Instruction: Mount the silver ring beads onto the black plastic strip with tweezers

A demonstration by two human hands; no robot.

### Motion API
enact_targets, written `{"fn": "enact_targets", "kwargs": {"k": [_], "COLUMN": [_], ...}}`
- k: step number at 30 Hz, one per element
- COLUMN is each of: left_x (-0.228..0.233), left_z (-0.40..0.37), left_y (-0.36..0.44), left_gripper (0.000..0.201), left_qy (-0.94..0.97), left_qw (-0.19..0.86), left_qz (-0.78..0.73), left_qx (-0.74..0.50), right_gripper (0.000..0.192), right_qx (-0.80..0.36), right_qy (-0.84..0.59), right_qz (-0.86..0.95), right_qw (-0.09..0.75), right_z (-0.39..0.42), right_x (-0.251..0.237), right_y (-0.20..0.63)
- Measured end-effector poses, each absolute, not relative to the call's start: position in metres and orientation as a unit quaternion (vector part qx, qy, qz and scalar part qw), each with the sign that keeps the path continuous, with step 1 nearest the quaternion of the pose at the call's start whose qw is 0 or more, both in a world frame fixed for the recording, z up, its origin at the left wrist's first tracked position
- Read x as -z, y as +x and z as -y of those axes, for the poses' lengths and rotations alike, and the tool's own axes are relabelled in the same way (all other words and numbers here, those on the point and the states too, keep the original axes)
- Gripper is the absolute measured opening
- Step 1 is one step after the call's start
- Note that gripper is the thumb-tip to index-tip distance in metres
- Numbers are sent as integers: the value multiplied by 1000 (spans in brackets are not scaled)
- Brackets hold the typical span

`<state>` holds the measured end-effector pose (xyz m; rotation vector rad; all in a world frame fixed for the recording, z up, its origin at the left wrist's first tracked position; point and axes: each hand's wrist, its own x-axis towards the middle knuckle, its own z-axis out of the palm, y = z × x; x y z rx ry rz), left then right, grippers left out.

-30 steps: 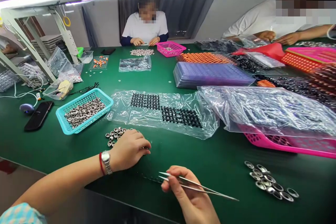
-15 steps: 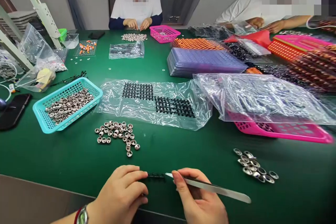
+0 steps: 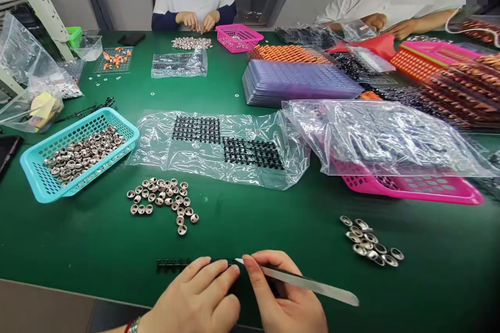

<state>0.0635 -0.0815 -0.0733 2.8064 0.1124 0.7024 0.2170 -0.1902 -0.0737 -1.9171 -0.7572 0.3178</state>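
At the far left of the frame we note a turquoise basket (image 3: 37,177) filled with small metal rings, resting on the green table (image 3: 97,239). Just right of it, lower centre-left, a loose cluster of metal rings (image 3: 162,200) lies directly on the mat. Below that cluster, near the bottom edge, a black strip of small parts (image 3: 172,264) lies flat; its left end is exposed, its right end runs under our left hand (image 3: 195,299). The left hand is curled palm-down, fingertips pressing on the strip; we cannot tell whether it pinches the strip or only pins it. Touching it on the right, our right hand (image 3: 289,307) is closed around metal tweezers (image 3: 304,283), thumb and forefinger near the tip; the tip sits at the strip just beside the left fingertips, and the handle runs out toward the lower right. Above the hands, mid-frame, a clear plastic bag (image 3: 219,148) holds two black grids. Further right, a second group of metal rings (image 3: 369,243) sits on the mat, well apart from the hands. Above it, a pink basket (image 3: 414,187) lies partly under a large clear bag. At the top edge, two other people have their hands on the far side of the table.
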Motion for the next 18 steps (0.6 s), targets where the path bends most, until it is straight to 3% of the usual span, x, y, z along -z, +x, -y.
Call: {"fn": "enact_targets", "kwargs": {"k": [7,12,18], "left_x": [68,62,56], "left_z": [79,76,71], "left_y": [63,63,61], "left_gripper": [17,23,15], "left_qy": [962,950,946], "left_qw": [185,240,264], "left_qz": [-44,-47,-55], "left_qx": [-194,-194,-178], "right_gripper": [10,14,11], "right_qx": [-79,-64,-106], "right_qy": [-739,-702,-736], "right_qz": [402,470,351], "right_qw": [535,531,568], "right_z": [189,191,192], "right_x": [71,71,68], "right_y": [217,214,218]}}
